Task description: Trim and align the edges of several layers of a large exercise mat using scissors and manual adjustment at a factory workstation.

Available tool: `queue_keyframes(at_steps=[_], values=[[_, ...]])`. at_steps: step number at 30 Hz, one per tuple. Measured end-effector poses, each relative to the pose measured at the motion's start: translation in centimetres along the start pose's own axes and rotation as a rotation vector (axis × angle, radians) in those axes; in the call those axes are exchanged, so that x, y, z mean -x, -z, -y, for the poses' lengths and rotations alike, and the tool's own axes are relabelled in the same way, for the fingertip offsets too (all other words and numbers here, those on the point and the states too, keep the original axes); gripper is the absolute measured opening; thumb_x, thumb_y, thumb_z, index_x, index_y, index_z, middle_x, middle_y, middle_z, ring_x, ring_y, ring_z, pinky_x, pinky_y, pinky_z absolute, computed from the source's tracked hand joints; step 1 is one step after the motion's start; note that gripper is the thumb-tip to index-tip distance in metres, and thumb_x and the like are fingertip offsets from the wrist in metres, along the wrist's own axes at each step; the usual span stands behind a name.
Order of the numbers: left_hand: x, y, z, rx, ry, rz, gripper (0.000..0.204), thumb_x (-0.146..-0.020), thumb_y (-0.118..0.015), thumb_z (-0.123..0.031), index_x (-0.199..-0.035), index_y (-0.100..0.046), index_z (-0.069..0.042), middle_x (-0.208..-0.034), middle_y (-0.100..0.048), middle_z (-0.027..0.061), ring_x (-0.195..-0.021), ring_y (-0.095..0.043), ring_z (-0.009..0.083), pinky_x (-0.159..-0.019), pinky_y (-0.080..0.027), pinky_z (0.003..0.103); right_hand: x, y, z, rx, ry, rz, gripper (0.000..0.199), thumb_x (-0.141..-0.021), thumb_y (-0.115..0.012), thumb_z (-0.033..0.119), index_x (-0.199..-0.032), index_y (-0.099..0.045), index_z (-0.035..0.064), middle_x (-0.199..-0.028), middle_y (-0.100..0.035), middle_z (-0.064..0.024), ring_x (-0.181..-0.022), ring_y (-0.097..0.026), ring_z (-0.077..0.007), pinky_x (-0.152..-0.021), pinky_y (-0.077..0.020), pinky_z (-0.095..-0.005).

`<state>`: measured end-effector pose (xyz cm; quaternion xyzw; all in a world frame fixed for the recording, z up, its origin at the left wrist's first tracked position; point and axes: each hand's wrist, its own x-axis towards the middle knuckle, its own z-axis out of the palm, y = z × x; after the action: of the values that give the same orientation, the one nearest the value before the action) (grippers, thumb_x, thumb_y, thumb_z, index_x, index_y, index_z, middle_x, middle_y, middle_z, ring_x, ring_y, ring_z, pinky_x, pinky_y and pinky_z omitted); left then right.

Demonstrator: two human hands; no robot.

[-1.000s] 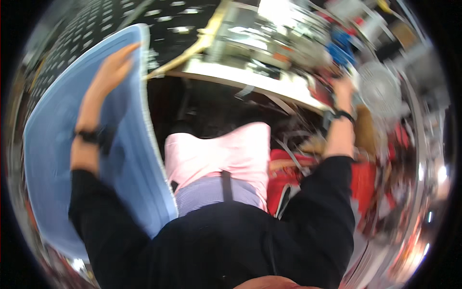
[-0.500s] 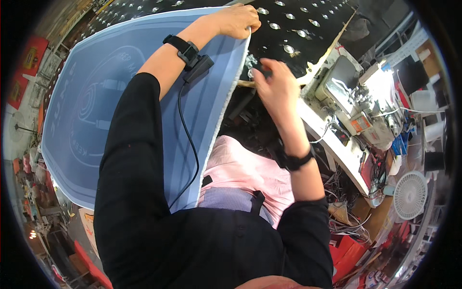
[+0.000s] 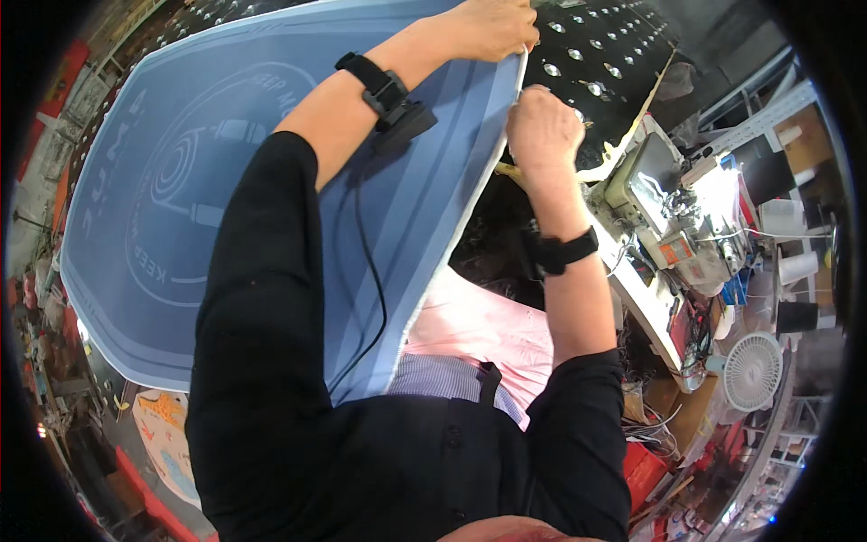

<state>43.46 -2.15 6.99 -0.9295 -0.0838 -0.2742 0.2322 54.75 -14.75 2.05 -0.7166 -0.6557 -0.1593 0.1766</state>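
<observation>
Gripping mat [image 3: 167, 248] edge: left hand [image 3: 495, 29] outstretched, right hand [image 3: 546, 129] curled nearer.

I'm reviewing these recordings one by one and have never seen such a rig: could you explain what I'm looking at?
There is no machine arm here: a person works bare-handed, seen from above by a wide fisheye camera on their head, so straight edges bend. The left hand grips the far edge of a large blue mat, spread over a black studded surface. The right hand is curled at the mat's white edge; its fingertips are hidden, so its hold is unclear. At right are what looks like a sewing machine and a white fan.
</observation>
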Motion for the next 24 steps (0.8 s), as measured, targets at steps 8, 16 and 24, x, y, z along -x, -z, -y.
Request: queue_keyframes(at_steps=[8, 16, 24], values=[[-8.4, -6.9, -1.4, -0.148, 0.07, -0.295, 0.011, -0.071, -0.056, -0.023, -0.071, -0.059, -0.013, -0.081, -0.053, 0.0037, -0.095, -0.047, 0.0234, -0.075, -0.039, 0.045, 0.3, 0.6, -11.9, -0.018, -0.322, -0.151, 0.017, -0.077, -0.056, 0.017, -0.078, -0.059, 0.0008, -0.067, -0.063, -0.0145, -0.063, -0.062, -0.0288, -0.06, -0.0471, -0.037], [-10.6, -13.1, -5.2, 0.0, 0.261, 0.021, 0.034, -0.088, -0.044, -0.018, -0.122, -0.05, -0.021, -0.14, -0.033, 0.0071, -0.13, -0.03, 0.0259, -0.095, -0.036, 0.047, -2.5, -4.5, -15.3, -2.019, -0.341, -0.347, 0.01, -0.088, -0.054, 0.015, -0.085, -0.051, 0.0051, -0.079, -0.064, -0.011, -0.077, -0.063, -0.02, -0.069, -0.0462, -0.0302], [-8.0, -16.1, -6.2, 0.276, 0.351, 0.391, 0.046, -0.09, -0.035, -0.043, -0.134, -0.037, -0.028, -0.143, -0.028, 0.0122, -0.131, -0.028, 0.0322, -0.103, -0.022, 0.055, -3.0, -6.7, -14.3, -1.691, -0.495, -0.348, 0.011, -0.083, -0.048, 0.009, -0.078, -0.053, 0.001, -0.058, -0.05, -0.004, -0.05, -0.047, -0.013, -0.048, -0.0368, -0.0257]])
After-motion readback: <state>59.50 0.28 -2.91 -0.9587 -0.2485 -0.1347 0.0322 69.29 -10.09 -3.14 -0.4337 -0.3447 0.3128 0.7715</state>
